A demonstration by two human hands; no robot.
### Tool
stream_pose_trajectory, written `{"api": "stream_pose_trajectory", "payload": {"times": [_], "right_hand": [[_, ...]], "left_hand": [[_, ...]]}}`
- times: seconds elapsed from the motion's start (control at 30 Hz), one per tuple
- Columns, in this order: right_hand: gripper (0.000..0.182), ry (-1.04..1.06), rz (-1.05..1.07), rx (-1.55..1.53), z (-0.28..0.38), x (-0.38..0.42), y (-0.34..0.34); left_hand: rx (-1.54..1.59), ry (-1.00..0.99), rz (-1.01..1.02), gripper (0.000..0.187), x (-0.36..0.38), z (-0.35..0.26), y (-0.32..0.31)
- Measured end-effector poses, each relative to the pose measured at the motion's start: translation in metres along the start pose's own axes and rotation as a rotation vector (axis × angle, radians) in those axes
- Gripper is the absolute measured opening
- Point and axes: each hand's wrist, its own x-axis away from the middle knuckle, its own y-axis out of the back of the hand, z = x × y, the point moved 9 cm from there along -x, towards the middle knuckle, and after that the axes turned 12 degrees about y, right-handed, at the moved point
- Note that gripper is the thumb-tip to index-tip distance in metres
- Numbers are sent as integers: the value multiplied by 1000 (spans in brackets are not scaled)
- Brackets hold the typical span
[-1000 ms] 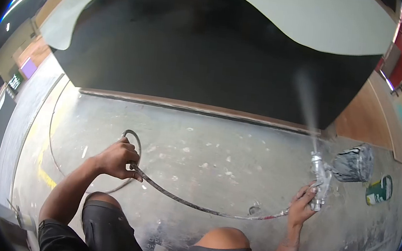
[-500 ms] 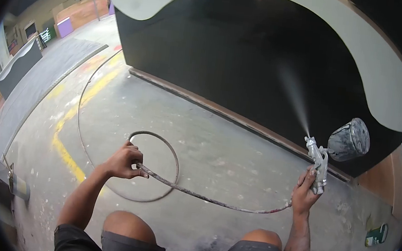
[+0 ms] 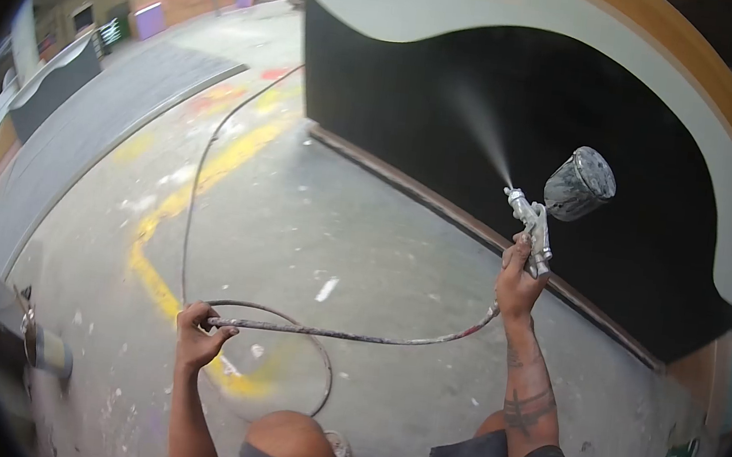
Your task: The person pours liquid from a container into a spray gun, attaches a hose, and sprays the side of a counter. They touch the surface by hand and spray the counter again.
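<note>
My right hand [image 3: 521, 285] is wrapped round the handle of a paint-spattered spray gun [image 3: 531, 223]. A fine mist leaves its nozzle toward the black panel [image 3: 398, 89], which has a wavy pale grey border [image 3: 443, 0]. The gun's paint cup [image 3: 580, 184] sits tilted on its right side. From beneath that hand an air hose [image 3: 354, 337] runs left across to my left hand [image 3: 201, 336], whose fingers are closed round it. Past there the hose loops near the floor and trails away to the back.
The concrete floor [image 3: 321, 233] carries a yellow painted line [image 3: 173, 199] and paint spots. A wooden strip [image 3: 423, 194] runs along the panel's foot. At left lie a long grey sheet [image 3: 118, 122] and a can [image 3: 52, 352]; a green can [image 3: 681, 455] stands at lower right.
My view has shifted. The spray gun, still misting, has moved left and up in view with my right hand. My left hand, holding the hose, is lower and further left.
</note>
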Motion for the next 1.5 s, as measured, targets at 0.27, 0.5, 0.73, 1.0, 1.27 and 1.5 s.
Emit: {"api": "stream_pose_trajectory", "payload": {"times": [0.27, 0.5, 0.73, 1.0, 1.27, 1.5], "right_hand": [[30, 94, 85, 107, 39, -11, -194], [25, 375, 128, 87, -57, -60, -371], [35, 370, 221, -193, 7, -84, -412], [36, 318, 233, -88, -3, -65, -340], [32, 172, 244, 36, -22, -34, -153], [27, 96, 114, 189, -32, -5, 41]], "left_hand": [[73, 95, -207, 41, 5, 48, 124], [43, 183, -366, 30, 9, 62, 88], [55, 257, -292, 21, -19, 87, 88], [148, 161, -234, 36, -38, 39, 71], [-2, -33, -234, 38, -1, -49, 18], [-10, -241, -81, 48, 30, -133, -52]]}}
